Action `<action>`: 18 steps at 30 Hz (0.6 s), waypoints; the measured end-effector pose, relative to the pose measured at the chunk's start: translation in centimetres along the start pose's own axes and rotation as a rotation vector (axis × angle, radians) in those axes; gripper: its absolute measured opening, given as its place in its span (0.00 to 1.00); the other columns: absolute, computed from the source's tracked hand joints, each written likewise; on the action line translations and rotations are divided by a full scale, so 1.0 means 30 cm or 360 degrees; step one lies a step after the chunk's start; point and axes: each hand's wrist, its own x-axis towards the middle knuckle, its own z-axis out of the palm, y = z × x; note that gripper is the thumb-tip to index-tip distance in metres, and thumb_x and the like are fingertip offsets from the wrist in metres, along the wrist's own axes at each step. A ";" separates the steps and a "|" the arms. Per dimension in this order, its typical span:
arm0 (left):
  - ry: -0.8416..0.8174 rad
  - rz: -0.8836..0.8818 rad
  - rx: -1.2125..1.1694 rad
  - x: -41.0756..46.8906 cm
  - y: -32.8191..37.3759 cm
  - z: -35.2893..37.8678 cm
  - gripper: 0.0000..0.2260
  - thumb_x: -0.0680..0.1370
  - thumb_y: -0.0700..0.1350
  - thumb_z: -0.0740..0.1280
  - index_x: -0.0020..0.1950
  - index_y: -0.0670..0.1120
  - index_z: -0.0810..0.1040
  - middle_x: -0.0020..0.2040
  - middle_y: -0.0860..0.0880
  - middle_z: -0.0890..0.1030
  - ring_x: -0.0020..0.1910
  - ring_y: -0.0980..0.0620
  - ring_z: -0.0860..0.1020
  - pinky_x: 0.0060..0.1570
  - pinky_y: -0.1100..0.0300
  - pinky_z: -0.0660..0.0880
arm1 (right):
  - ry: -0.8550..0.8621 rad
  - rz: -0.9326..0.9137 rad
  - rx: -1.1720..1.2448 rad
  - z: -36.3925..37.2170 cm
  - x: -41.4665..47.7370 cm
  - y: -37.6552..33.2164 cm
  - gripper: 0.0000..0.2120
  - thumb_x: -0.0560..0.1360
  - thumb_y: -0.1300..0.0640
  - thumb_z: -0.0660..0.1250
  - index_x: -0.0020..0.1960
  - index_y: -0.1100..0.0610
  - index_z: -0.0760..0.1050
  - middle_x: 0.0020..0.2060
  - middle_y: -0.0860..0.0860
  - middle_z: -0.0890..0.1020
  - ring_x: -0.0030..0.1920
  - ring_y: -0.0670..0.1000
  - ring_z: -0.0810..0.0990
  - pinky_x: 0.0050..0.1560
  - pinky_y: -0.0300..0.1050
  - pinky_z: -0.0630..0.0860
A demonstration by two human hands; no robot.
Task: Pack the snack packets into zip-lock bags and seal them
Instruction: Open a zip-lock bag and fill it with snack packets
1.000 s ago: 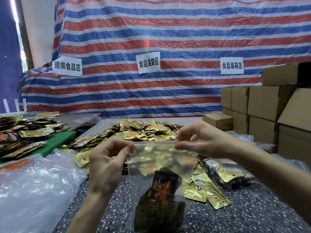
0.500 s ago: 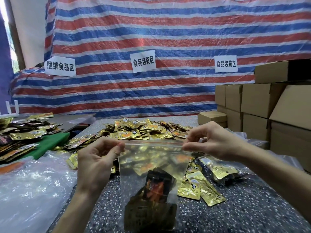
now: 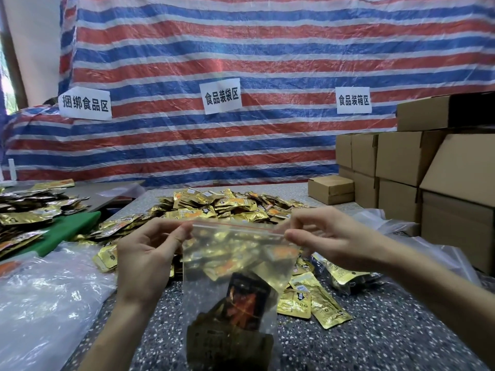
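A striped tarp (image 3: 241, 49) hangs behind the speckled table (image 3: 375, 346) with three white signs (image 3: 221, 96) fixed to it. Brown cardboard boxes (image 3: 401, 156) are stacked at the right, and one small box (image 3: 330, 188) sits apart near the far edge. To the left lie a crumpled clear plastic sheet (image 3: 40, 290) and a green board (image 3: 69, 231), with more packets spread on a side table (image 3: 26, 207). A big heap of gold packets (image 3: 225, 204) fills the middle of the table, and a few loose gold packets (image 3: 308, 301) lie nearer, just right of the hands. Beside those lies a filled bag (image 3: 345, 277) holding gold packets. The zip-lock bag (image 3: 235, 253) is held upright above the table in front of the heap, which shows blurred through its clear upper part. Low inside it sit dark packets (image 3: 246, 303) (the top one has orange print). The left hand (image 3: 146, 253) pinches the bag's top left corner between thumb and curled fingers. The right hand (image 3: 329, 236) pinches the right end of the zip strip with thumb and forefinger, its other fingers loosely bent. Whether the strip is pressed closed along its length cannot be told.
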 end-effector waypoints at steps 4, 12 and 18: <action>-0.0002 -0.0158 0.0088 0.027 -0.037 0.087 0.10 0.75 0.37 0.73 0.40 0.52 0.85 0.36 0.50 0.85 0.28 0.59 0.79 0.25 0.69 0.72 | 0.0107 0.0308 0.0986 0.009 0.042 0.033 0.11 0.83 0.57 0.60 0.46 0.63 0.67 0.54 0.58 0.85 0.43 0.62 0.86 0.30 0.49 0.82; -0.0317 -0.0395 0.0025 -0.021 -0.063 0.269 0.05 0.77 0.43 0.71 0.51 0.52 0.81 0.48 0.52 0.85 0.39 0.52 0.84 0.34 0.62 0.80 | 0.1049 0.0679 0.1710 -0.171 0.196 0.101 0.06 0.83 0.64 0.55 0.56 0.64 0.69 0.53 0.67 0.80 0.44 0.64 0.85 0.33 0.49 0.83; -0.0529 -0.0480 0.0266 -0.087 -0.114 0.273 0.04 0.78 0.45 0.71 0.51 0.53 0.82 0.46 0.54 0.84 0.39 0.59 0.83 0.34 0.69 0.75 | 0.1752 0.0546 0.2292 -0.376 0.202 0.227 0.15 0.80 0.72 0.46 0.60 0.67 0.68 0.59 0.67 0.74 0.62 0.64 0.76 0.63 0.59 0.77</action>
